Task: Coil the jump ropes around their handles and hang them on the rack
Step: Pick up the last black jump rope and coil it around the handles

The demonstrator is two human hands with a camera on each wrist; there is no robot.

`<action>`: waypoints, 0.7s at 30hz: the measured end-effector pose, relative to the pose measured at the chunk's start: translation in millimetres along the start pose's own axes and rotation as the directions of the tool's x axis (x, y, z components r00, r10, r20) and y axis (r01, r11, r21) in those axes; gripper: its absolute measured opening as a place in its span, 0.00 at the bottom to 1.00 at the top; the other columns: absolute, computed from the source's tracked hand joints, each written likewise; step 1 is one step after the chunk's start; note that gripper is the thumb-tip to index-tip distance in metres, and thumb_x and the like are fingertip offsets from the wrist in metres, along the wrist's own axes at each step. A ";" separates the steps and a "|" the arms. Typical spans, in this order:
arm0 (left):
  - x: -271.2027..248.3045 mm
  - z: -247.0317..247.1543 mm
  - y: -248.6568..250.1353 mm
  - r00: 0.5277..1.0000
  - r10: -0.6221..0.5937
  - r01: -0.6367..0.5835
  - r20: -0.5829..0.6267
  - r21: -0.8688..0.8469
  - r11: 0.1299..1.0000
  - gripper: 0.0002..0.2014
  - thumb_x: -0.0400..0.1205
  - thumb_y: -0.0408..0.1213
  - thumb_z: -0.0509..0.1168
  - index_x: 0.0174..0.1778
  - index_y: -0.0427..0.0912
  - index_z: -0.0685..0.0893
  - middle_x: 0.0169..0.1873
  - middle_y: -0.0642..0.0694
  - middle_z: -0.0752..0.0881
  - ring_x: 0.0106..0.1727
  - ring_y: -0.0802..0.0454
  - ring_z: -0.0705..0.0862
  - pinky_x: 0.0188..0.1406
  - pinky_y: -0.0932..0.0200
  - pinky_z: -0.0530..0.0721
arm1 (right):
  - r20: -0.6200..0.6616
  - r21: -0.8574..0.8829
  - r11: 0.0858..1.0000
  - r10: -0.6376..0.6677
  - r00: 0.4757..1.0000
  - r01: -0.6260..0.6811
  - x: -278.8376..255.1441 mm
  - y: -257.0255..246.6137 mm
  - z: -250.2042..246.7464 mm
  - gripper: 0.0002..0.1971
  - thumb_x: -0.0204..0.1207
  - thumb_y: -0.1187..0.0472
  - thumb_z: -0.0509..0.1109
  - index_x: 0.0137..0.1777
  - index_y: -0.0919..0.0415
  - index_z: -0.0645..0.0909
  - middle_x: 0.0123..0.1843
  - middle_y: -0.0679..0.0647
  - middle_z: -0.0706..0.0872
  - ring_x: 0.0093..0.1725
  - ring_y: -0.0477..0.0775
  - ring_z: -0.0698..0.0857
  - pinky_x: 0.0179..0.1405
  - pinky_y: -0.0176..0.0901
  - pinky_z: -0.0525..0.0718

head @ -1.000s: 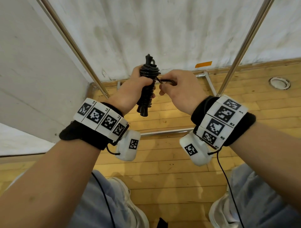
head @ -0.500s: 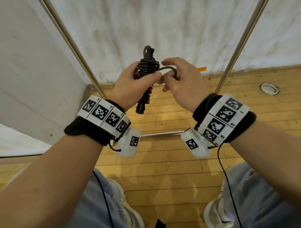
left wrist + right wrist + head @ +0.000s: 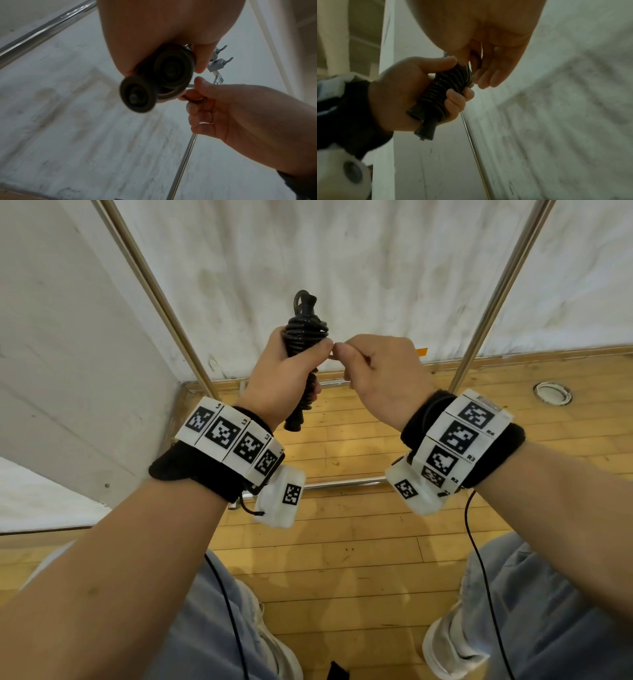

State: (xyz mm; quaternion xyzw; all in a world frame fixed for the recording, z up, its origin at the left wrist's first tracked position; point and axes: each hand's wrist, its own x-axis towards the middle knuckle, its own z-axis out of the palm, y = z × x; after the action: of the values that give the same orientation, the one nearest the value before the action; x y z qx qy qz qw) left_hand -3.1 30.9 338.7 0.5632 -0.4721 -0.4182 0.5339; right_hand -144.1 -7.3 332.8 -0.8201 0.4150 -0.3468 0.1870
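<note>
In front of a scuffed white wall (image 3: 376, 268), above a yellow wooden plank floor (image 3: 342, 542), the head view is showing two bare hands raised together at chest height. The left hand (image 3: 284, 371) is wrapping its fingers around a black jump rope bundle, cord coiled tightly over its two paired handles (image 3: 306, 337), and is holding it upright. The right hand (image 3: 380, 371) is pinching the last short loose end of black cord (image 3: 331, 356) right beside the left thumb. Two slanted silver metal rack poles (image 3: 496, 296) are framing the hands on either side.

In the left wrist view, looking up along the bundle, the two round handle end caps (image 3: 154, 82) are sitting side by side inside the curled left fingers (image 3: 202, 59). The right hand (image 3: 231, 115) is curling around a small loop of cord just beside them. Small grey metal hooks on the rack (image 3: 217, 63) are showing behind, near the fingers but apart from them.

In the right wrist view, the left hand (image 3: 412, 92) is gripping the ribbed coil (image 3: 447, 86), and the right fingers (image 3: 488, 75) are touching its upper turns.

The coiling step appears to be nearly finished, with the tail being secured. Next, the end probably needs tucking under a turn so that it holds, then the bundle needs lifting to a hook. The tuck itself is hidden behind the fingers.
</note>
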 end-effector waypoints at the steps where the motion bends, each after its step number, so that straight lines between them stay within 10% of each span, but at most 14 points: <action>1: -0.7 0.8 0.5 1.000 0.000 0.000 0.004 -0.016 1.000 0.08 0.83 0.38 0.65 0.55 0.45 0.73 0.36 0.47 0.78 0.24 0.54 0.79 0.24 0.58 0.79 | -0.016 0.066 0.997 0.032 0.999 -0.030 -0.1 -0.7 1.1 0.18 0.85 0.55 0.57 0.39 0.64 0.81 0.33 0.58 0.85 0.36 0.57 0.82 0.40 0.49 0.77; 11: 3.2 2.7 -3.7 0.998 0.044 -0.049 0.048 0.122 0.991 0.19 0.75 0.45 0.68 0.59 0.43 0.73 0.52 0.44 0.82 0.49 0.47 0.84 0.50 0.44 0.86 | 0.065 0.444 0.851 0.280 0.958 -0.279 4.0 4.2 5.0 0.16 0.83 0.60 0.59 0.38 0.62 0.83 0.23 0.48 0.83 0.22 0.46 0.83 0.27 0.40 0.84; 21: 9.4 7.5 -11.2 0.998 0.031 -0.040 0.060 0.156 0.987 0.13 0.85 0.37 0.64 0.62 0.44 0.69 0.40 0.48 0.82 0.35 0.53 0.82 0.30 0.59 0.82 | 0.134 0.431 0.859 0.242 0.961 -0.277 3.1 6.7 7.1 0.15 0.83 0.67 0.55 0.51 0.69 0.85 0.36 0.58 0.88 0.35 0.52 0.88 0.43 0.52 0.89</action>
State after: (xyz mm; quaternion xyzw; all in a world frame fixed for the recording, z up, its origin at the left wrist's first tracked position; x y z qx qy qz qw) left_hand -7.5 20.0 327.2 0.5830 -0.5285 -0.3860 0.4814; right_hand -141.3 -13.5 325.2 -0.7044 0.4237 -0.3730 0.4303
